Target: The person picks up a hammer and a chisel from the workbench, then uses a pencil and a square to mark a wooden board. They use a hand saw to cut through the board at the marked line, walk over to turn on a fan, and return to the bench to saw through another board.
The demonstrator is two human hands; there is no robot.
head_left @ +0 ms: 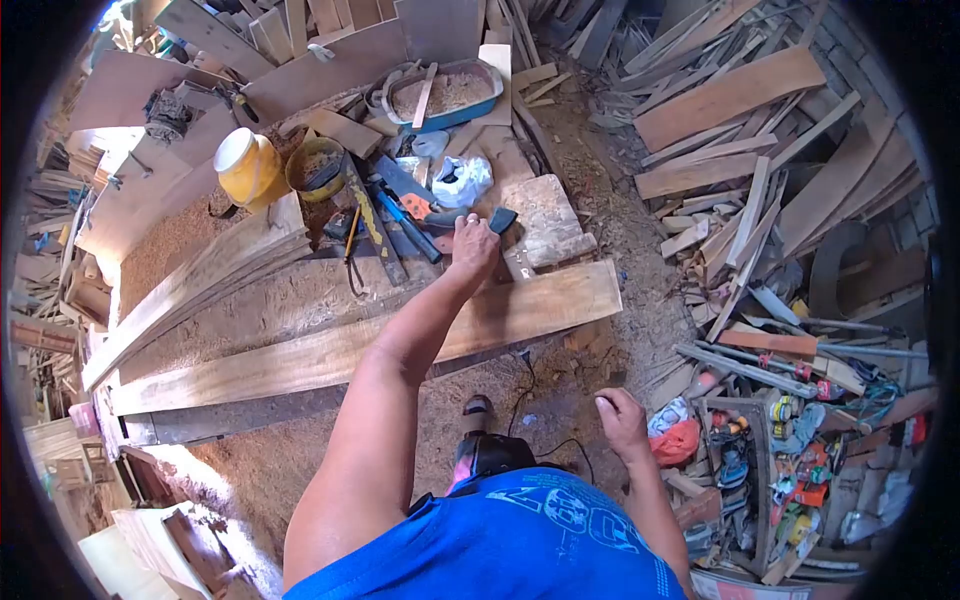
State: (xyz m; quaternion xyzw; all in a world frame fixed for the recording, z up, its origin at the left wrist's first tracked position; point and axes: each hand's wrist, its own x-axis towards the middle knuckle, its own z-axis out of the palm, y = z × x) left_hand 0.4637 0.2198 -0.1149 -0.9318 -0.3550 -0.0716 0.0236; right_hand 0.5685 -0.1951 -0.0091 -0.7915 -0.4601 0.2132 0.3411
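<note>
My left hand (476, 246) reaches across the workbench and closes over the handle of a dark-headed hand tool (503, 220), which may be a hammer or hatchet; my fingers hide part of it. Just left of that hand lie a handsaw (408, 188) with an orange handle and a blue bar-like tool (408, 222). Under my left forearm a long pale plank (540, 301) runs along the bench's near edge. My right hand (622, 422) hangs beside my body, its fingers curled, with nothing visible in it.
A yellow bucket (248, 170), a round tub (315, 168), a white plastic bag (462, 182) and a blue basin (455, 118) crowd the bench. Curved boards (210, 280) lie at left. Scrap wood (730, 100) piles up at right, above a tool box (762, 470). A cord (520, 400) crosses the floor.
</note>
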